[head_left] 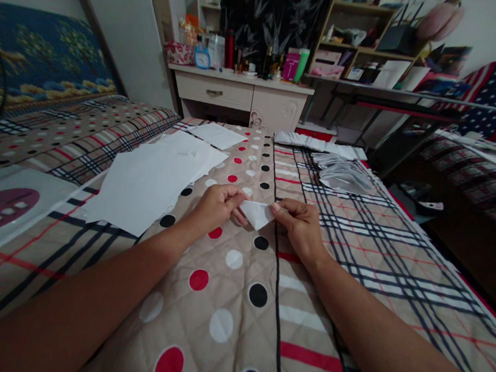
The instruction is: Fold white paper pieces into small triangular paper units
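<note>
Pinching small folded white paper (257, 214) at frame center, left hand (221, 203) at one end, right hand (297, 222) at the other, pointed edge toward frame bottom. Below, spotted and striped bedspread (200, 332). Left of center, loose pile of white sheets (144, 183). Right of center, toward top, stack of grayish packets (346, 176). Upper middle, pale dresser (215, 93) with blue clock (202, 58) and green tube (301, 65) on top.

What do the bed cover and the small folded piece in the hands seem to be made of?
Bed cover: probably fabric, with a matte finish; diamond stitching and soft puckers suggest quilting. Folded piece: likely paper, white and matte, judging by its straight edges and pointed shape.
</note>
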